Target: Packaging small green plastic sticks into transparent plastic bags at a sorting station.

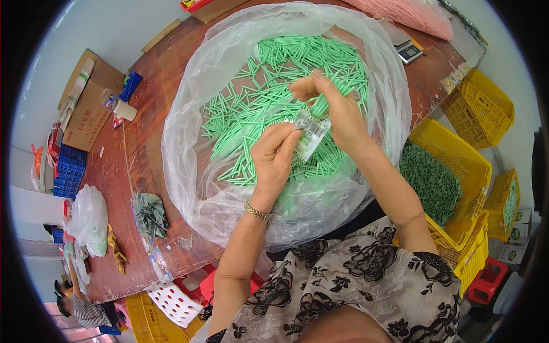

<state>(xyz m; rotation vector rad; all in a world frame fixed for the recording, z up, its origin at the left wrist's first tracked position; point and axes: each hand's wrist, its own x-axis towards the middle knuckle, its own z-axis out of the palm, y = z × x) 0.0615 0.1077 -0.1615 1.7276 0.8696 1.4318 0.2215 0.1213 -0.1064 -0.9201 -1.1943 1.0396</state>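
Observation:
A large clear plastic bag lies spread on the table, its rim rolled around a heap of short green sticks. Above the heap, my left hand pinches the edge of a small printed packet between thumb and fingers. My right hand holds a bundle of green sticks at the packet's upper end; whether their lower ends are inside it is hard to tell. A metal watch or bracelet is on my left wrist.
A digital scale stands at the back right. Yellow crates are on the right, one with dark green packets or pieces. On the table's left are a cardboard box, white plastic bags and a crumpled cloth. People are at the far lower left.

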